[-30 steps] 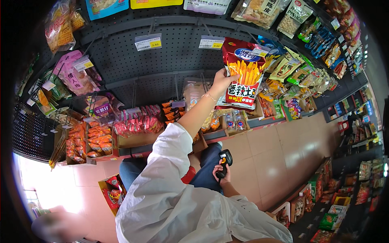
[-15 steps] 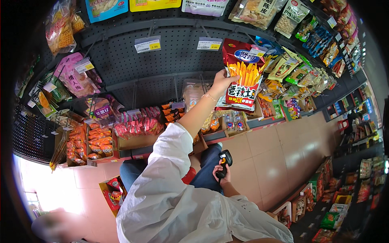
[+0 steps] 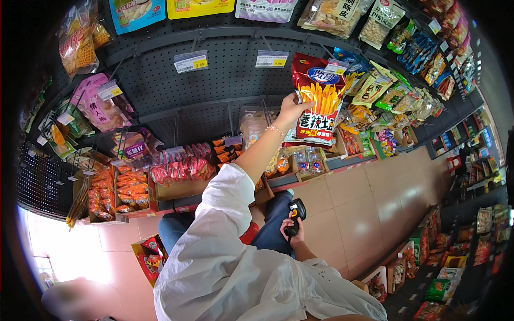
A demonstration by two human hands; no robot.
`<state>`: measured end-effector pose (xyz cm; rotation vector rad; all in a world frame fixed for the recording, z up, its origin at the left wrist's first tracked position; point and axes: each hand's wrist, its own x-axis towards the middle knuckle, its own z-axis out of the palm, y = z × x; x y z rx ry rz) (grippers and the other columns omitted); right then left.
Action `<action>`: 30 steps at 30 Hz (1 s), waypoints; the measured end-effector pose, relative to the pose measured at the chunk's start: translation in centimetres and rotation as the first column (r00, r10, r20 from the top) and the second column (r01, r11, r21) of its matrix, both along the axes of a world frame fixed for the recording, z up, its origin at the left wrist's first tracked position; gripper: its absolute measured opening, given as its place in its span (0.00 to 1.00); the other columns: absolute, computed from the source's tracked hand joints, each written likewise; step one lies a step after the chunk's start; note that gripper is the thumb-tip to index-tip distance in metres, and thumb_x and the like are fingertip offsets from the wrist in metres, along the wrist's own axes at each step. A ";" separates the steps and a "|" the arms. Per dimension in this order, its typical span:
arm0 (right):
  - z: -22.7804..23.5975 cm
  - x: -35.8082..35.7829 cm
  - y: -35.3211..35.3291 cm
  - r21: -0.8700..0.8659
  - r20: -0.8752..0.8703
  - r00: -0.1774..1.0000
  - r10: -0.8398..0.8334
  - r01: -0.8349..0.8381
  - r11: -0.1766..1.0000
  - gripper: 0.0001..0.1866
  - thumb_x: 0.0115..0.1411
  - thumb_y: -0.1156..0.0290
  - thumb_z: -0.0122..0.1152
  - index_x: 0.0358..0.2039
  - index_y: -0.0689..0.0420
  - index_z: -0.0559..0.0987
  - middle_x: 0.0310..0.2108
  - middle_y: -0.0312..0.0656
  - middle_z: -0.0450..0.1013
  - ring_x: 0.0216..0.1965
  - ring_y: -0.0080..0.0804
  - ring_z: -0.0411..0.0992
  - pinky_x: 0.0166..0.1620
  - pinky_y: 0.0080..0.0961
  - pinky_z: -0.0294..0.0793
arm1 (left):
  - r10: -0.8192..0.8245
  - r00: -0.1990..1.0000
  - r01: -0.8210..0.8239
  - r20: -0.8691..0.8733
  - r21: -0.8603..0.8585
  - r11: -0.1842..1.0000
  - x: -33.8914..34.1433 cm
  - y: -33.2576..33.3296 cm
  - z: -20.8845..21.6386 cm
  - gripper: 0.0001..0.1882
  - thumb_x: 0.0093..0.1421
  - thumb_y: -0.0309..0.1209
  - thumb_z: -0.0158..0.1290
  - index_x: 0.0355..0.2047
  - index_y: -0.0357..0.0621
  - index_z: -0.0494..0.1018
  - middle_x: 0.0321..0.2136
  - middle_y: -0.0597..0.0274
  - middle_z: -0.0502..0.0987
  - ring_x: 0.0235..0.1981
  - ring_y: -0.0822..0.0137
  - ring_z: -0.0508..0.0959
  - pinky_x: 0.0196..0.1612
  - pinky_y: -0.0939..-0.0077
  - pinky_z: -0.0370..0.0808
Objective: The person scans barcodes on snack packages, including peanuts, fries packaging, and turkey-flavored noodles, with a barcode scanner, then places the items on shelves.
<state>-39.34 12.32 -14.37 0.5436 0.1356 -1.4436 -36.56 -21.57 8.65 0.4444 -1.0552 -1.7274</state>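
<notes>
The left arm is reaching up and away from the body, its white sleeve (image 3: 230, 192) covering it to about the elbow and its bare forearm (image 3: 257, 158) slanting up to the right. A thin bracelet (image 3: 275, 129) is circling the wrist. The left hand (image 3: 292, 114) is gripping the left edge of a red snack bag (image 3: 321, 101): the thumb is lying across the front face, and the other fingers are partly passing out of sight behind the edge. The bag is standing upright, printed side toward the wearer, in front of the dark pegboard (image 3: 225, 80), with a price tag (image 3: 335, 68) overlapping its upper right part. Other hanging packets (image 3: 372, 88) are crowding its right side. The right arm is staying low and bent, its forearm angling up to the left from the lower part of the view. The right hand (image 3: 297, 233) is closing its fingers around the handle of a black handheld scanner (image 3: 297, 206), whose head is pointing upward. This hand is sitting beside the blue trousers (image 3: 274, 216), above the tiled floor (image 3: 345, 214), well apart from the bag.
</notes>
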 end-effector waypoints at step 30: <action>0.4 -0.1 -0.5 0.050 -0.075 0.994 0.076 -0.072 0.996 0.18 0.47 0.64 0.57 0.40 0.53 0.70 0.21 0.31 0.58 0.23 0.17 0.60 0.40 0.20 0.60 | -0.132 0.987 0.132 0.093 0.007 0.991 2.5 -1.5 0.8 0.21 0.44 0.24 0.55 0.38 0.28 0.63 0.34 0.54 0.72 0.33 0.69 0.73 0.37 0.78 0.69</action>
